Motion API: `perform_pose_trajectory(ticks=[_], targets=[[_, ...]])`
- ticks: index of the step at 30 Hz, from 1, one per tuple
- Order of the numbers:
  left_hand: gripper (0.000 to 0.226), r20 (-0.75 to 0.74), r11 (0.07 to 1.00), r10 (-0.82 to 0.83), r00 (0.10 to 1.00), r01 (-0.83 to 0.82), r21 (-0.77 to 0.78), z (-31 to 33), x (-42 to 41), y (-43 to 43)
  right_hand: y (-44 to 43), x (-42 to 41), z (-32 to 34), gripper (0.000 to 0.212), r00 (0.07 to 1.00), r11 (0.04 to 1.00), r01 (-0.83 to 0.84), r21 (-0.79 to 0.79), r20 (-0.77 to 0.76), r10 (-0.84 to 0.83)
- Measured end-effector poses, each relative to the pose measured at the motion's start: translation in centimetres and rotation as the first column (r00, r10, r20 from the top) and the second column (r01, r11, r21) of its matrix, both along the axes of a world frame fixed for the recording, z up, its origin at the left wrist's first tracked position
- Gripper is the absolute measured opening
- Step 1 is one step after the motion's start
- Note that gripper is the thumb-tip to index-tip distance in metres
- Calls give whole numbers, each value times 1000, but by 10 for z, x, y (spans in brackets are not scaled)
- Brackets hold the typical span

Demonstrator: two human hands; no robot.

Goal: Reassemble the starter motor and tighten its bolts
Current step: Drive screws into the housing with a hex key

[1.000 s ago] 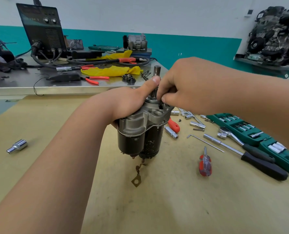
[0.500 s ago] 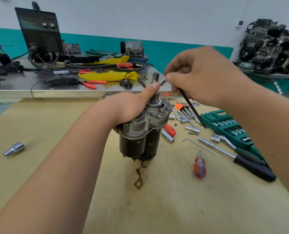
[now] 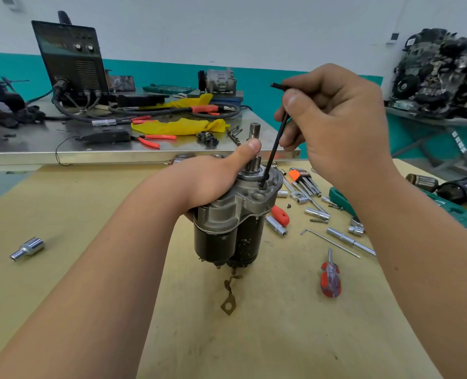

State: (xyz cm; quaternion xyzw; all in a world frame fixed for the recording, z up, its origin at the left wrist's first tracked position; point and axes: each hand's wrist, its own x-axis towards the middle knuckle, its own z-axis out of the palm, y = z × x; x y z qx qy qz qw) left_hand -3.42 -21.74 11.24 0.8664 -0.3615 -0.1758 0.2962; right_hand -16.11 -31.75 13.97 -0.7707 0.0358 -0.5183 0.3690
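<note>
The motor [image 3: 228, 225] is gripped by the left hand [image 3: 207, 180]; a hex key [image 3: 273, 151] in its top is pinched by the right hand [image 3: 336, 127].

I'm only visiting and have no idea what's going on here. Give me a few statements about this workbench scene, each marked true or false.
1. The left hand grips the upright starter motor. True.
2. The right hand holds a hammer. False: it holds a black hex key.
3. The hex key's lower tip sits in the motor's top housing. True.
4. The yellow cloth lies under the motor. False: it lies on the metal bench behind.
</note>
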Motion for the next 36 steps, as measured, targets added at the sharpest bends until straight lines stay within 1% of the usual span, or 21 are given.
perform_pose_trajectory(ticks=[2,4,9,12,14,15,16,18,19,21,25,27,29,31,32,33,34,36], targets=[[108,0,1000,-6,1000,6,2,0,0,0,-1,0,0,21,999,998,43,-34,-21,-44],[108,-1,1000,-10,1000,10,1,0,0,0,-3,-1,-1,22,998,998,60,-18,-34,-61],[108,-15,1000,-28,999,28,-5,-1,3,0,4,0,0,19,997,1000,-3,27,-77,5],[109,-30,999,-38,999,37,-11,-1,4,0,7,1,7,17,989,1000,12,17,-148,-9],[110,-25,999,-32,999,32,-14,-1,4,0,7,3,12,16,975,993,-18,117,-216,44],[109,-21,999,-30,999,30,-16,0,3,0,6,3,14,17,962,978,-64,200,-248,114],[109,-19,999,-28,999,28,-17,0,3,1,4,3,15,21,939,948,-132,290,-269,213],[109,-9,1000,-22,1000,22,-18,0,2,1,-2,1,17,32,853,851,-300,432,-278,442],[108,-2,1000,-20,1000,20,-19,0,2,1,-5,1,17,37,796,802,-369,471,-285,534],[108,6,1000,-19,1000,19,-17,0,2,1,-12,2,18,38,695,723,-451,523,-303,652],[110,-5,1000,-20,1000,20,-1,1,3,1,-25,9,19,41,574,597,-527,605,-265,775],[109,0,1000,-18,1000,18,-4,0,3,1,-28,12,18,33,537,548,-561,621,-230,811],[109,8,1000,-15,1000,15,-11,0,3,1,-30,14,15,23,507,484,-595,642,-168,846],[108,14,1000,-18,1000,18,-14,0,4,1,-30,16,10,26,468,386,-620,683,-72,881],[108,14,1000,-18,1000,18,-14,-1,4,1,-29,16,8,27,462,344,-627,699,-22,887],[109,12,1000,-16,1000,16,-14,-1,4,1,-27,16,6,27,479,330,-626,707,14,878],[109,12,1000,-13,1000,13,-16,-2,4,1,-24,16,5,25,524,352,-615,705,32,851],[109,12,1000,-14,1000,15,-23,-3,5,1,-16,17,0,21,666,486,-576,658,33,745]])
